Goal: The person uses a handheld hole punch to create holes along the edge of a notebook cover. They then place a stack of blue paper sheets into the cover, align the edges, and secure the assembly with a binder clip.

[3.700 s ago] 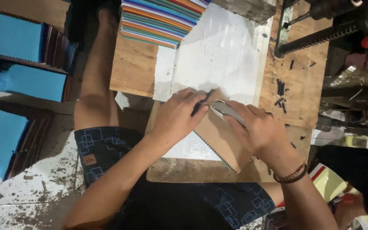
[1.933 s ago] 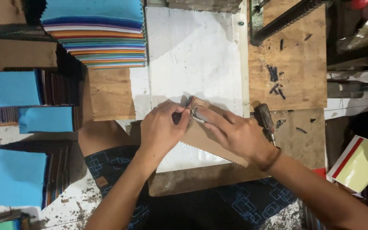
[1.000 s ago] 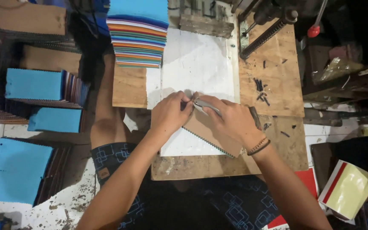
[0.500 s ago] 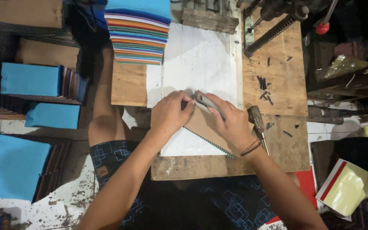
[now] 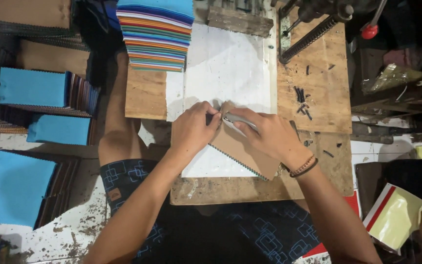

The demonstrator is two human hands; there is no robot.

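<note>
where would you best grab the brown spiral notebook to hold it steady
Probably the brown spiral notebook is best pinched at its free near-right edge, coming from the right. The wire binding runs along its lower-left edge, and both the left hand and the right hand crowd its top corner.

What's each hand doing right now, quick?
Left hand: closed, pinching the corner of the brown notebook.
Right hand: closed around grey pliers at that corner.
</note>
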